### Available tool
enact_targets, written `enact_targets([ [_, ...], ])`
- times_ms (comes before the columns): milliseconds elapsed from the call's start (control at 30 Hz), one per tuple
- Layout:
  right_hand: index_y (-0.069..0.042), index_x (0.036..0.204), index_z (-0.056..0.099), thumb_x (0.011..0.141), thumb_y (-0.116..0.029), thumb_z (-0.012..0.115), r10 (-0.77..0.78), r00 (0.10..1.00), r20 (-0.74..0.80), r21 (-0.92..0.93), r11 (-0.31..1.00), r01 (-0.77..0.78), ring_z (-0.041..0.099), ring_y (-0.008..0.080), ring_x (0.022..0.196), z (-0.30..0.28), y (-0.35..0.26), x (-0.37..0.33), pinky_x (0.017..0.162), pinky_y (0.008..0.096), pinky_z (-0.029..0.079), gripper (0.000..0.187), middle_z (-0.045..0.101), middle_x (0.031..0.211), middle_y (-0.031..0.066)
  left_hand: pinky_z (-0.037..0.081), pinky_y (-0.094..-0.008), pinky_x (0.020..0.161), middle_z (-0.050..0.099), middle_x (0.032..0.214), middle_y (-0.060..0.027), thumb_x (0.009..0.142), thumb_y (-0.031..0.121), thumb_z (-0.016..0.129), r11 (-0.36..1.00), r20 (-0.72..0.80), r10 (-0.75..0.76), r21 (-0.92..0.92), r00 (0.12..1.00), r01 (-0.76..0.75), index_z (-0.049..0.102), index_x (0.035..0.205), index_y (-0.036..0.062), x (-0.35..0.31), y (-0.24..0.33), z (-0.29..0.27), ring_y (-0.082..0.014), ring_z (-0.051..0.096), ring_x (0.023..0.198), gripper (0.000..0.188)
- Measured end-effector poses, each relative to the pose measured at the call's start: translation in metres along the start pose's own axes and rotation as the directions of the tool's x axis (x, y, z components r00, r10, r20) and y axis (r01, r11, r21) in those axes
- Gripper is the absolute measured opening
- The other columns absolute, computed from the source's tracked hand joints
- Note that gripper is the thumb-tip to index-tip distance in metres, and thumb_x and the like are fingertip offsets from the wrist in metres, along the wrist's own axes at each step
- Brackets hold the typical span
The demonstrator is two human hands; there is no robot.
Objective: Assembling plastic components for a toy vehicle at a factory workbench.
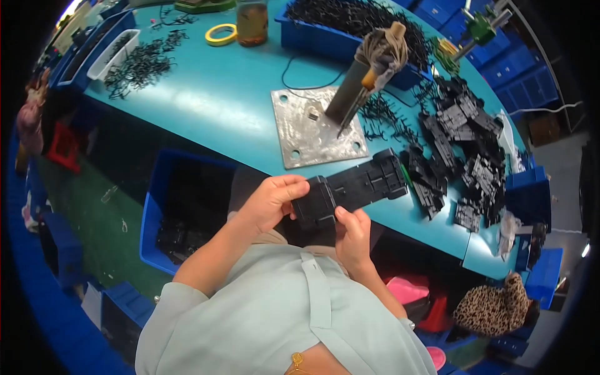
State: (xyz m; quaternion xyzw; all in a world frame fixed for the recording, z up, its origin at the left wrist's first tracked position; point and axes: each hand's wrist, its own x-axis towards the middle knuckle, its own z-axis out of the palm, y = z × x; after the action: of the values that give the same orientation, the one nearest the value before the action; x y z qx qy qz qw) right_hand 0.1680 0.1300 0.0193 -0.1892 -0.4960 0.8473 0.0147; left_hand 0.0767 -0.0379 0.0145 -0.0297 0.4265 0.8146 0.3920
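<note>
I hold a black part (350, 190) at the table (219, 106) edge. My left hand (272, 200) pinches its near end to steady it. My right hand (353, 234) pinches underneath, thumb on top. More parts (465, 144) lie close.

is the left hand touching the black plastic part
Touching: the head view shows the left hand wrapped over the end of the black plastic part.

Metal plate (315, 134) lies on table (219, 106), parts pile (465, 156) to its right.
</note>
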Motion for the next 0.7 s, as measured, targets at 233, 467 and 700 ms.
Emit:
enact_targets([
  [233, 0.007, 0.101, 0.057, 0.084, -0.008, 0.050, 0.011, 0.999, 0.031, 0.068, 0.998, -0.013, 0.061, 0.0194, 0.089, -0.005, 0.000, 0.009, 0.082, 0.0311, 0.047, 0.023, 0.063, 0.099, 0.0120, 0.042, -0.0225, 0.047, 0.063, 0.079, -0.0020, 0.093, 0.028, 0.056, 1.000, -0.002, -0.021, -0.014, 1.000, 0.021, 0.063, 0.097, 0.0020, 0.012, -0.011, 0.004, -0.0078, 0.056, 0.059, 0.027],
  [467, 0.007, 0.101, 0.057, 0.084, -0.008, 0.050, -0.042, 0.997, 0.063, 0.079, 0.996, 0.037, 0.062, 0.0198, 0.088, 0.001, -0.006, 0.029, 0.082, 0.0317, 0.047, 0.024, 0.063, 0.099, 0.0131, 0.040, -0.0235, 0.045, 0.063, 0.077, -0.0027, 0.093, 0.029, 0.055, 0.999, -0.035, 0.020, 0.032, 0.999, -0.019, 0.063, 0.095, 0.0015, 0.028, -0.001, 0.008, -0.0089, 0.055, 0.058, 0.029],
  [700, 0.004, 0.099, 0.059, 0.086, -0.010, 0.051, -0.113, 0.992, 0.051, 0.090, 0.990, 0.108, 0.062, 0.0182, 0.085, 0.004, -0.008, 0.057, 0.075, 0.0305, 0.049, 0.021, 0.065, 0.095, 0.0104, 0.038, -0.0237, 0.045, 0.063, 0.072, -0.0022, 0.090, 0.036, 0.058, 0.985, -0.079, 0.105, 0.143, 0.991, -0.093, 0.064, 0.091, 0.0031, 0.057, 0.007, 0.003, -0.0093, 0.055, 0.056, 0.033],
])
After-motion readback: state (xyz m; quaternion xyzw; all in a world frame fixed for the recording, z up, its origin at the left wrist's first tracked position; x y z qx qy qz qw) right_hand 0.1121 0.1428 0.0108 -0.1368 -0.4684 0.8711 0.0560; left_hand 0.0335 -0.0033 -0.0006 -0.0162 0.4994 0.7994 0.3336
